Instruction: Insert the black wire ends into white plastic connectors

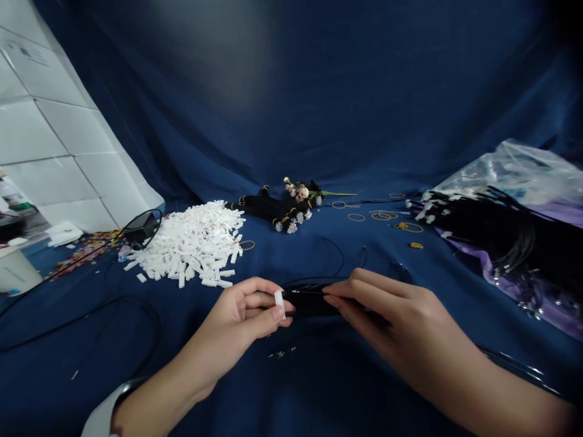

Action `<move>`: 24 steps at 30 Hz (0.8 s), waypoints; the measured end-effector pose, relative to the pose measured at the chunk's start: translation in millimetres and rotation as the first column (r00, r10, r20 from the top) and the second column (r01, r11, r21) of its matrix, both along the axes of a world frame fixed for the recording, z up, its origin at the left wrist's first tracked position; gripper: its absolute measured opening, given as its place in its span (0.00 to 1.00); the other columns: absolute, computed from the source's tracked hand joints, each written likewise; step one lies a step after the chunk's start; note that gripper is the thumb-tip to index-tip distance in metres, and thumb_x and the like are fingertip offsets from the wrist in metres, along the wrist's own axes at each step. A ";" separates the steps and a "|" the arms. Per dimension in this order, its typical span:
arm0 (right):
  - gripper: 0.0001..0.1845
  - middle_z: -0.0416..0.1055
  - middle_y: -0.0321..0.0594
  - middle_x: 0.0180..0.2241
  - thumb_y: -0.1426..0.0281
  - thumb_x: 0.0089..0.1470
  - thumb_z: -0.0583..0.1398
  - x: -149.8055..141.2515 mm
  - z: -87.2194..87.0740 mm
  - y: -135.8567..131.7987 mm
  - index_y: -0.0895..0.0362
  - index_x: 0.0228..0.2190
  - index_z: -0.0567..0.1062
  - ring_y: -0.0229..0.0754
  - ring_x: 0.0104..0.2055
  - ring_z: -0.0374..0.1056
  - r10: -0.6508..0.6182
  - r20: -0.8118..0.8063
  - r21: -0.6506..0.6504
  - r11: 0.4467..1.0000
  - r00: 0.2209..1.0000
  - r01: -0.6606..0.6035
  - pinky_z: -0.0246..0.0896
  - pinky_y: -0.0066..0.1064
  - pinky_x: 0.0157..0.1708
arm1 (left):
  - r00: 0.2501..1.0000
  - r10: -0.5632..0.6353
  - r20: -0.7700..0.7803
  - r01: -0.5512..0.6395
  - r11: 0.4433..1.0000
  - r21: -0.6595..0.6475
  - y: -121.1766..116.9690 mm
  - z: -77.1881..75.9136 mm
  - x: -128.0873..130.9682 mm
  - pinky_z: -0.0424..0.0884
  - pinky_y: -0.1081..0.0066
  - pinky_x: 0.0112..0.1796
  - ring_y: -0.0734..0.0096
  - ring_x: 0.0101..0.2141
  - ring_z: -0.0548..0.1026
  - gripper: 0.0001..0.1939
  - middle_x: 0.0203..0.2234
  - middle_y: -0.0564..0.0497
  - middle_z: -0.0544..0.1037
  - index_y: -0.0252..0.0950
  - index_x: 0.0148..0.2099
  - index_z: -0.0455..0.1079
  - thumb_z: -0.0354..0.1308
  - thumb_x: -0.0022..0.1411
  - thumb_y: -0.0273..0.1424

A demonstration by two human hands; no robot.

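Note:
My left hand (243, 315) pinches a small white plastic piece (279, 301) between thumb and fingers, right at the end of a thin black cord bundle (306, 300). My right hand (387, 309) grips that black bundle from the right, fingers closed round it. Both hands meet low in the middle, just above the blue cloth (291, 376). Thin black cords loop away behind them.
A heap of white plastic pieces (191, 246) lies at the left. Finished black bundles with small flowers (282, 209) lie behind. Yellow rubber bands (382, 215) are scattered at the right. A plastic bag of black cords (501, 230) fills the far right. A black box (141, 227) sits left.

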State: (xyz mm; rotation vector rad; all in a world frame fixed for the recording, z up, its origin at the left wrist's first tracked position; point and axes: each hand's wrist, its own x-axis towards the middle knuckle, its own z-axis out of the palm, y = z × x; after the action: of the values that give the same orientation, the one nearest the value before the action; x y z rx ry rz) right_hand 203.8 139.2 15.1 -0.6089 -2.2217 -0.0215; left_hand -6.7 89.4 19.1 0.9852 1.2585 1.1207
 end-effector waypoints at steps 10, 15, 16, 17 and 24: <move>0.09 0.70 0.34 0.28 0.75 0.63 0.54 3.1 -9.1 -7.7 0.56 0.37 0.74 0.31 0.26 0.66 0.009 0.104 -0.003 1.000 0.995 -0.009 0.59 0.23 0.27 | 0.994 -0.091 0.065 0.090 0.996 0.019 -5.5 0.2 3.7 0.72 0.83 0.33 0.78 0.30 0.82 0.05 0.28 0.55 0.84 0.36 0.35 0.74 0.67 0.58 0.25; 0.10 0.70 0.33 0.27 0.75 0.63 0.53 1.7 -9.3 -5.1 0.56 0.38 0.75 0.30 0.26 0.66 0.016 0.112 -0.014 1.000 0.994 -0.014 0.59 0.23 0.26 | 0.996 -0.065 0.056 0.063 0.998 0.025 -5.9 1.0 4.6 0.71 0.84 0.32 0.79 0.30 0.81 0.05 0.28 0.54 0.84 0.36 0.35 0.74 0.66 0.58 0.23; 0.10 0.70 0.33 0.27 0.75 0.63 0.54 1.5 -9.2 -5.0 0.56 0.37 0.75 0.30 0.26 0.66 0.016 0.113 -0.011 1.000 0.994 -0.014 0.59 0.23 0.26 | 0.996 -0.068 0.050 0.067 0.997 0.026 -5.8 0.6 4.2 0.72 0.84 0.32 0.78 0.30 0.81 0.05 0.28 0.54 0.84 0.36 0.35 0.74 0.66 0.58 0.23; 0.10 0.70 0.33 0.27 0.75 0.63 0.53 1.4 -9.1 -5.2 0.57 0.37 0.75 0.30 0.25 0.66 0.013 0.113 -0.008 1.000 0.993 -0.012 0.59 0.23 0.26 | 0.996 -0.075 0.042 0.074 0.997 0.027 -5.6 0.0 3.6 0.72 0.83 0.33 0.77 0.30 0.82 0.05 0.28 0.54 0.84 0.37 0.35 0.74 0.66 0.58 0.23; 0.11 0.73 0.35 0.28 0.74 0.63 0.53 2.7 -11.0 -7.0 0.57 0.37 0.76 0.32 0.25 0.68 0.002 0.144 -0.011 1.000 0.990 0.000 0.61 0.24 0.24 | 0.995 -0.087 -0.054 0.091 0.994 0.060 -5.6 -5.4 0.9 0.75 0.77 0.35 0.70 0.32 0.83 0.04 0.30 0.50 0.85 0.37 0.36 0.74 0.67 0.57 0.28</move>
State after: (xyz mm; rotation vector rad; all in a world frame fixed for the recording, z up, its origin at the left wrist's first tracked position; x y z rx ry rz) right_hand 206.5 132.2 4.1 -0.6299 -2.3634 -0.0548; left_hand -5.9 83.8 13.7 1.1125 1.2143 1.0769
